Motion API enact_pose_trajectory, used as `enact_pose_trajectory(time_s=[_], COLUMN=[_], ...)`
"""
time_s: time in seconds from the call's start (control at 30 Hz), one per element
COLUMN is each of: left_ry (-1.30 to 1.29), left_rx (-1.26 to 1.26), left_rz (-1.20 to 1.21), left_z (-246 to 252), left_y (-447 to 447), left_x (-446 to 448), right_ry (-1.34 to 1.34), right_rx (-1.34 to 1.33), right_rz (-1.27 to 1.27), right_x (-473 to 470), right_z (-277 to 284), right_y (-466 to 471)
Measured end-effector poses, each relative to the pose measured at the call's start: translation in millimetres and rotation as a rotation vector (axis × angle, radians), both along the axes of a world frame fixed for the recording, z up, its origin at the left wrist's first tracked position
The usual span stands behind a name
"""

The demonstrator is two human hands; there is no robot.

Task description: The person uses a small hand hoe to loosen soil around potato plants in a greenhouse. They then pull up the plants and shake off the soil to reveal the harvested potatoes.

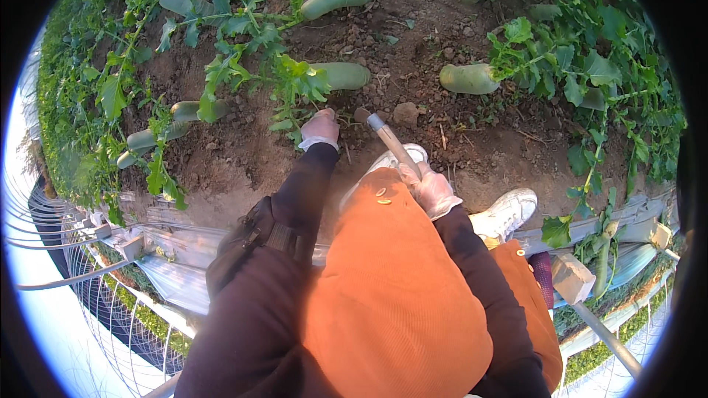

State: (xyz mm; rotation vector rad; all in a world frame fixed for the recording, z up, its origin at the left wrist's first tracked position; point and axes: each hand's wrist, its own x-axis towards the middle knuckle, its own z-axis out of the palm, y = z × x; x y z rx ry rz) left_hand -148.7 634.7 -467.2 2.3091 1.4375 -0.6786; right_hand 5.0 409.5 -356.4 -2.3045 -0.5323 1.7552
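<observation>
My right hand [433, 190], in a clear plastic glove, grips the wooden handle [399, 146] of a small digging tool. A metal collar [375, 121] joins the handle to a rusty brown head [362, 115] low over the soil. My left hand [321, 126], gloved too, is down at small green leaves [287, 121] close to the ground. Its fingertips are hidden, so whether they hold a stem is unclear. Just beyond it lies a pale green radish [345, 76] with its leafy top pointing left.
More green radishes [469, 78] with leaves lie on both sides of the bare soil [398, 38]. A clod [406, 114] sits beside the tool head. My white shoes [511, 211] stand on the soil. Behind me are plastic sheeting [177, 282], wooden blocks [573, 276] and a pole [608, 340].
</observation>
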Motion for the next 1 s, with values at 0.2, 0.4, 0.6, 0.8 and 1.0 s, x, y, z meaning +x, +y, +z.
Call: enact_pose_trajectory(time_s=[0.2,0.4,0.6,0.8,1.0], left_ry=[0.047,0.148,0.357,0.247,0.076], left_rx=[0.034,-0.067,-0.234,-0.129,-0.026], left_rz=[-0.263,-0.796,-0.740,-0.611,-0.636], left_z=[5.9,49.5,116.1,149.4,139.0], left_y=[-2.4,-22.3,-32.3,-12.6,13.7], left_x=[-3.9,-6.3,-9.9,-10.5,16.0], right_ry=[-0.345,-0.378,-0.265,-0.140,0.155], right_rx=[0.383,0.385,0.024,0.171,0.340], right_rz=[-0.387,-0.432,-0.410,-0.659,-0.905], right_x=[19.1,31.7,23.5,15.8,-10.9], right_z=[5.2,-5.0,-27.6,-47.2,-43.0], right_y=[-2.4,10.4,-4.3,-7.6,-32.2])
